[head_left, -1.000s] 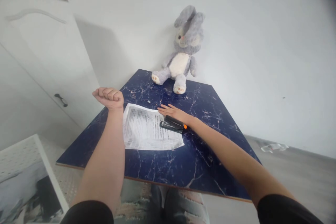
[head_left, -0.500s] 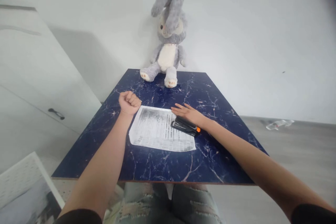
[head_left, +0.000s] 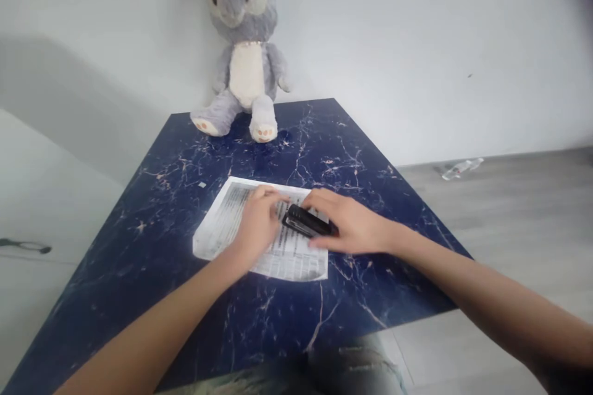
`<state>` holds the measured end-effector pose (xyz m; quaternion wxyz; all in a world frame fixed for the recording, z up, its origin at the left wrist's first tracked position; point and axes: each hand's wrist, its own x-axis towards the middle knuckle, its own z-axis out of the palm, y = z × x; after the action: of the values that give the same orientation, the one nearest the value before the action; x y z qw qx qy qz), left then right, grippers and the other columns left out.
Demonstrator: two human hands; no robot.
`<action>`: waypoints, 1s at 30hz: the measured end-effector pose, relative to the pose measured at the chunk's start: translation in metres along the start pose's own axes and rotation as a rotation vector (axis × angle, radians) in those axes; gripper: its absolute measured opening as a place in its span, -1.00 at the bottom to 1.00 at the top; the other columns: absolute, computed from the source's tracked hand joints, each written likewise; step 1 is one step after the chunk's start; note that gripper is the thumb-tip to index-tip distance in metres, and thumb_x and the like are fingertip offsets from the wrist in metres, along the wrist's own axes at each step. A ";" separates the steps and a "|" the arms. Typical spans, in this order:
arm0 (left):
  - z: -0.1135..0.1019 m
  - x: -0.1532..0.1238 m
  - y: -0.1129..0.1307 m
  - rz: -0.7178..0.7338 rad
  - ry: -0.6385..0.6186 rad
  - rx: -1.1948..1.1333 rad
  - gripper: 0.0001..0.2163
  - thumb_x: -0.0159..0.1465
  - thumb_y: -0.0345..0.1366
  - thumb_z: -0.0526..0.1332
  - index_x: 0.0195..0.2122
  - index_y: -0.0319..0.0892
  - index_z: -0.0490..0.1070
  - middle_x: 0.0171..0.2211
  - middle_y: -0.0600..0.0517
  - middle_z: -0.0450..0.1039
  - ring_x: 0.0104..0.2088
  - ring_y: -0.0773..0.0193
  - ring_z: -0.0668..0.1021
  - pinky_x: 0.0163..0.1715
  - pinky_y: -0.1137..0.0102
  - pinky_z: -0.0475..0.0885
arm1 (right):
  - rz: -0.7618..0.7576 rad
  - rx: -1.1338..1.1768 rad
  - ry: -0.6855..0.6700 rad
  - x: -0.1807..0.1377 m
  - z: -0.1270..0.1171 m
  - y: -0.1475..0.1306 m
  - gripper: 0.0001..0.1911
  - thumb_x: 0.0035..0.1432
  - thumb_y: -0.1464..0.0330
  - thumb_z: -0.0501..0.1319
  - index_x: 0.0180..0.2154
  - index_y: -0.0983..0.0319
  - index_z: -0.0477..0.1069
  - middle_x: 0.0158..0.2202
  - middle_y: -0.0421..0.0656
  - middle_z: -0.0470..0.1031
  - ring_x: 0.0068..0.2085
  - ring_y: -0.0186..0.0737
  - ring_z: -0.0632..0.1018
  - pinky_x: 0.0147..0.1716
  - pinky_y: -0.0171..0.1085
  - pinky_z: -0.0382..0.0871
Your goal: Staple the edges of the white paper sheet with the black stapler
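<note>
- Stapler [head_left: 306, 223]: black, low over the printed sheets [head_left: 222, 228] at their 3 o'clock edge, its long axis running from 10 o'clock to 4 o'clock. Whether its base touches the paper I cannot tell.
- Right hand [head_left: 359, 229]: mine, wrapped on the stapler's 4 o'clock end, fingers curled over the top and thumb on the near side. The forearm comes in nearly straight from 4 o'clock.
- Left hand [head_left: 257, 226]: palm down on the sheets, fingers loosely spread and holding nothing. The fingertips are just beside the stapler's 10 o'clock end, and the forearm enters from 7 o'clock.
- Printed sheets: flat at mid-table, near corner curved.
- Table [head_left: 152, 197]: dark blue marbled top.
- Small white scrap [head_left: 202, 184]: on the table at 10 o'clock of the sheets, apart from them.
- Plush rabbit [head_left: 245, 68]: grey, seated at the far edge at 11 o'clock, against the wall.
- Clear bottle [head_left: 458, 168]: on the floor at 2 o'clock, well apart.
</note>
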<state>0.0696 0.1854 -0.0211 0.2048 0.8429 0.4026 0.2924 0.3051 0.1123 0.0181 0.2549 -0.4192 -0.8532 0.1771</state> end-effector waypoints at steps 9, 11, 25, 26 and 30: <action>0.018 -0.031 0.023 -0.053 -0.188 0.477 -0.52 0.47 -0.22 0.03 0.40 -0.09 0.32 0.42 -0.22 0.22 0.39 -0.35 0.25 0.29 -0.38 0.16 | 0.381 0.689 0.455 -0.007 0.015 0.036 -0.82 0.30 0.20 0.29 -0.19 0.15 0.42 -0.30 -0.17 0.53 -0.27 -0.11 0.57 -0.21 -0.07 0.51; 0.021 -0.032 0.028 -0.059 -0.183 0.487 -0.51 0.48 -0.22 0.01 0.40 -0.14 0.31 0.42 -0.25 0.21 0.40 -0.33 0.24 0.32 -0.36 0.12 | 0.437 1.003 0.617 -0.005 0.014 0.040 -0.80 0.34 0.15 0.26 -0.09 0.10 0.42 -0.17 -0.14 0.59 -0.15 -0.03 0.64 -0.11 0.03 0.57; -0.024 -0.040 0.078 -0.114 -0.179 0.068 -0.41 0.26 0.07 0.33 0.29 0.01 0.44 0.26 -0.19 0.44 0.33 -0.38 0.37 0.32 -0.23 0.25 | 0.432 1.149 0.605 0.001 0.012 0.054 -0.24 0.25 -0.34 -0.03 0.10 0.08 0.41 0.02 -0.03 0.60 0.14 0.14 0.59 0.08 0.18 0.56; -0.033 -0.034 0.084 -0.109 -0.240 -0.066 -0.50 0.27 0.02 0.34 0.23 0.09 0.50 0.17 -0.13 0.53 0.23 -0.28 0.49 0.24 -0.12 0.39 | 0.433 1.148 0.604 0.001 0.012 0.053 -0.22 0.25 -0.35 -0.04 0.11 0.09 0.40 0.03 -0.03 0.60 0.14 0.14 0.59 0.07 0.17 0.56; -0.026 0.002 0.074 -0.180 -0.141 -0.430 -0.77 0.44 -0.18 0.17 -0.03 0.00 0.62 -0.06 -0.04 0.63 -0.01 -0.02 0.63 0.06 0.08 0.52 | 0.435 1.224 0.598 0.000 0.013 0.052 -0.20 0.26 -0.35 -0.08 0.10 0.12 0.42 0.02 0.00 0.59 0.14 0.17 0.59 0.10 0.22 0.54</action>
<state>0.0943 0.1459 0.0419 0.4323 0.7591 0.3892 0.2922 0.3298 0.1412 -0.0191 0.6263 -0.3922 -0.3912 0.5486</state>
